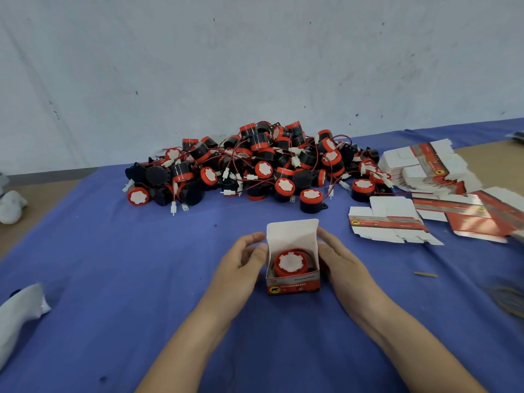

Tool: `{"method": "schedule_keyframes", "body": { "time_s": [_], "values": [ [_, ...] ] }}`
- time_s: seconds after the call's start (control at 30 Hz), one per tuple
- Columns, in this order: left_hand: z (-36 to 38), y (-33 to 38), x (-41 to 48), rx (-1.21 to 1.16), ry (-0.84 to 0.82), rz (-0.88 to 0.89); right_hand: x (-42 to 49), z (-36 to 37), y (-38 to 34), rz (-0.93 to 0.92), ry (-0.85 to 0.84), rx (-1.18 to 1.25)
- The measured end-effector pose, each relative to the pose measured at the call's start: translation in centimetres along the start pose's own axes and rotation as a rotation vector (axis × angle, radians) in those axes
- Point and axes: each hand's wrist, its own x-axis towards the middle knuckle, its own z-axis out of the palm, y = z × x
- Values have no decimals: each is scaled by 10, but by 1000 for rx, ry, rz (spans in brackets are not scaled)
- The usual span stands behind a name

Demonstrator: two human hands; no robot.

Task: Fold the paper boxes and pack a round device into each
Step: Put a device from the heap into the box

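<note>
toward the desk's [113,279] near edge, left hand [241,265] grips open box [293,285] holding round device [290,262]; right hand [346,265] presses flat-fingered.

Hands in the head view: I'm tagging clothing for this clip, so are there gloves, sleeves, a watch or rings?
No. The left hand and right hand are bare, without gloves. Both forearms are uncovered to the picture's bottom edge, so no sleeve shows. No watch, bracelet or ring is visible.

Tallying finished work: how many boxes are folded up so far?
1: the open box between the left hand and right hand, a round device inside. Flat blanks lie at right; more may be hidden.
</note>
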Motion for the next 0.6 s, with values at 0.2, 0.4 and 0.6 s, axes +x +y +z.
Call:
{"method": "schedule_keyframes", "body": {
  "time_s": [0.2,0.4,0.6],
  "values": [
    [2,4,3,-27,-56,6,-3,-3,-6,21,1,133],
    [3,12,8,-62,-115,-30,-6,0,-7,36,-34,135],
    [8,15,7,-233,-60,-183,-12,15,3,31,-103,121]
  ]
}}
